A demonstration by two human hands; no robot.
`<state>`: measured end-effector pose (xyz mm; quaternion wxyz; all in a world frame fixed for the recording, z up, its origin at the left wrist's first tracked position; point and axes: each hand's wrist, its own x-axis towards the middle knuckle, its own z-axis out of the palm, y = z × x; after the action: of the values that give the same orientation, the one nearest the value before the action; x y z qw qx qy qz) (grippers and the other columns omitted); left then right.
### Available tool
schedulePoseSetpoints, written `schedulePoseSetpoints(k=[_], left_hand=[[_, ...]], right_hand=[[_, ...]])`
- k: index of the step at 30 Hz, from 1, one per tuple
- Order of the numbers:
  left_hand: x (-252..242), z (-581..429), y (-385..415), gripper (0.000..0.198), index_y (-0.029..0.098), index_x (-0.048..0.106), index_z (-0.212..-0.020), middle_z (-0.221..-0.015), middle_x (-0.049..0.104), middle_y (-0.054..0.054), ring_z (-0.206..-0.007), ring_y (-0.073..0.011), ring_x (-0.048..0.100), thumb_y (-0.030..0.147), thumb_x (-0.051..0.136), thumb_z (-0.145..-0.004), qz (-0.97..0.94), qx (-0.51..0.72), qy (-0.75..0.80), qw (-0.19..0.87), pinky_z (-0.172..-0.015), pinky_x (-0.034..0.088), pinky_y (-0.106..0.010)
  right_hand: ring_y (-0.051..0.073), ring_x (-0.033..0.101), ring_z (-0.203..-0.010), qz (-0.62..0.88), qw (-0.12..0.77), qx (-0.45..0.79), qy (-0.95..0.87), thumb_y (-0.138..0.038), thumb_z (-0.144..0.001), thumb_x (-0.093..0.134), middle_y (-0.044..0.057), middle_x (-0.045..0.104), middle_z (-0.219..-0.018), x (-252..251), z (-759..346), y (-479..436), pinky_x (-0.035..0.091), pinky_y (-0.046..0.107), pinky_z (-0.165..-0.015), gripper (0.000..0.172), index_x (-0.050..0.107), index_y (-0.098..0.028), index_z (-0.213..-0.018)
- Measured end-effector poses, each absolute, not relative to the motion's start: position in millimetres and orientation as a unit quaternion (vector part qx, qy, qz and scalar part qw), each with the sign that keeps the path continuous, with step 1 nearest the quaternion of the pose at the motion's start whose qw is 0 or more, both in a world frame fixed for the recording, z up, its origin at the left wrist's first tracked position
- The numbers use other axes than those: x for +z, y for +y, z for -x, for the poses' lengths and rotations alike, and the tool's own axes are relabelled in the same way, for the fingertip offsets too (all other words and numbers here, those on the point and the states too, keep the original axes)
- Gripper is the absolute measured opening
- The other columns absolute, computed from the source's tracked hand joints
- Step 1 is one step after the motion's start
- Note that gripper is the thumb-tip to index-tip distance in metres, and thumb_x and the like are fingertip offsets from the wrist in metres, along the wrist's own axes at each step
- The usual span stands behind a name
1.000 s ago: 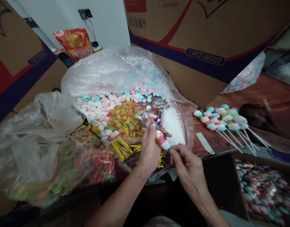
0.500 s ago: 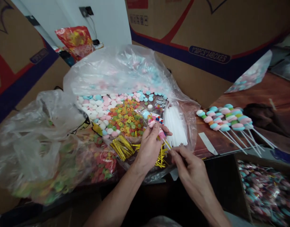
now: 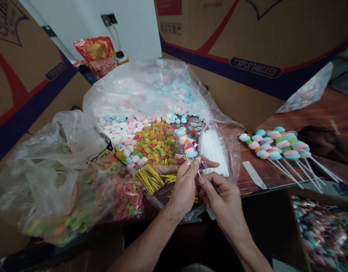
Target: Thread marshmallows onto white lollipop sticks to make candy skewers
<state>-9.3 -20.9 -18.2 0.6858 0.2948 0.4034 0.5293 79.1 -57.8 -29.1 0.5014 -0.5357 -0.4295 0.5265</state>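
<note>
L hand (image 3: 185,190) pinches the wrapped candy pop (image 3: 187,147) at its neck, nr the table (image 3: 267,172)'s front edge, w/ R hand (image 3: 223,196) pinched on the stick (image 3: 199,173) below; prob light, squishy, slick in that wrapper (image 3: 191,160), so stick's the safest grip imo.

The candy skewer (image 3: 187,146) is banded in pink and pale blue.

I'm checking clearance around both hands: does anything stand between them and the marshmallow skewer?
Nothing visible, beyond its own clear wrapper. The left hand holds the marshmallow skewer just below the candies, and the right hand pinches at it lower down.
</note>
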Motion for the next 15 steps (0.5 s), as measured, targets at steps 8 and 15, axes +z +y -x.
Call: schedulePoseSetpoints(k=[8,15], left_hand=[[-18.1,30.1,-37.3,0.029,0.017,0.072,-0.108,-0.102,0.073,-0.009,-0.097,-0.0207,0.064,0.036,0.059,-0.090,-0.320,0.525,0.400,0.680,-0.089,0.048,-0.031],[-8.7,76.2,-49.0,0.023,0.017,0.072,-0.102,-0.083,0.067,-0.006,-0.078,-0.0182,0.063,0.028,0.069,-0.082,-0.212,0.542,0.339,0.739,-0.078,0.051,-0.033]], right_hand=[[0.005,0.026,-0.043,0.449,0.529,0.668,-0.269,-0.049,-0.083,0.070,-0.010,0.035,-0.052,-20.0,-55.5,-55.2,0.022,0.017,-0.039,0.033,0.053,-0.020,-0.081],[0.005,0.009,-0.041,0.351,0.466,0.779,-0.231,-0.050,-0.087,0.061,-0.013,0.020,-0.047,-5.7,-29.5,-57.1,0.013,0.018,-0.040,0.041,0.039,-0.022,-0.067]])
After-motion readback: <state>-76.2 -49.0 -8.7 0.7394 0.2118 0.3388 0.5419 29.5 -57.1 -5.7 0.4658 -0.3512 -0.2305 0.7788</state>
